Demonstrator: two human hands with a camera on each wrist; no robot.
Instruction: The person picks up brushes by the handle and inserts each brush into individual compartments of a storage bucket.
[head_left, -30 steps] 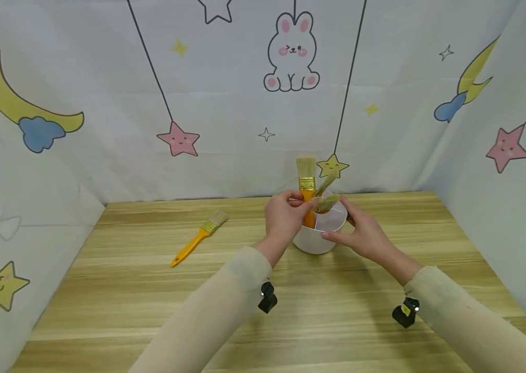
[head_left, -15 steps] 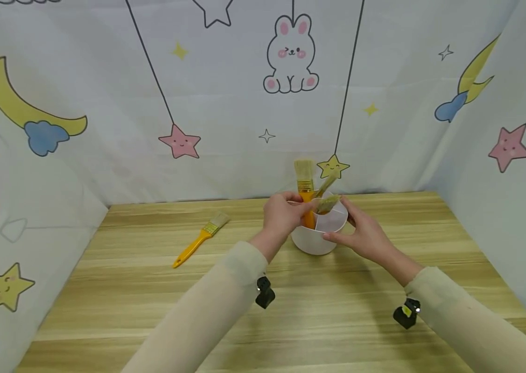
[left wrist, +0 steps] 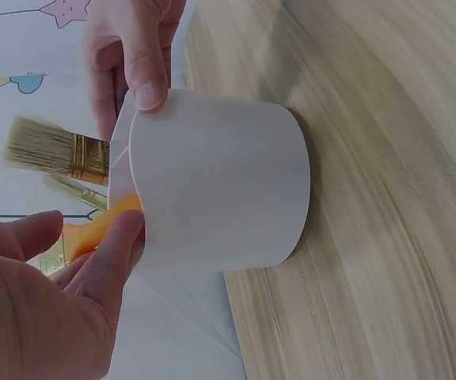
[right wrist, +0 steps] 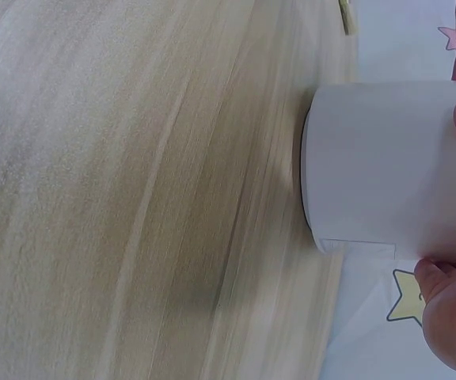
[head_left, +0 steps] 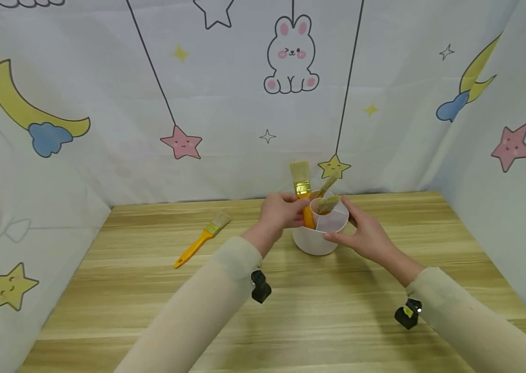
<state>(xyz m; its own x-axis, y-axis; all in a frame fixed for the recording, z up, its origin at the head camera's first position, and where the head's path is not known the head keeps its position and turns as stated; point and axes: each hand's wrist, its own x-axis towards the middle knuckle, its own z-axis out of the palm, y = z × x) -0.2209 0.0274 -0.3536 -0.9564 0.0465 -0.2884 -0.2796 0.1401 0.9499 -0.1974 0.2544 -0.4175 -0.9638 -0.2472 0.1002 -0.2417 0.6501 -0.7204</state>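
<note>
A white round holder with compartments stands upright at the back of the table. My left hand pinches the orange handle of a paintbrush, bristles up, with its lower end inside the left compartment. The brush leans slightly left. My right hand grips the holder's right side, thumb at the front rim and fingers farther back. Two more paintbrushes stand in the holder: one nearer brush and one behind it. In the left wrist view the orange handle passes between thumb and fingers.
Another paintbrush with an orange handle lies on the wooden table, left of the holder. A white curtain printed with stars, moons and a rabbit hangs behind the table and along both sides.
My left hand has shifted slightly left, and the paintbrush in it now leans more to the left. My right hand keeps its hold on the holder.
</note>
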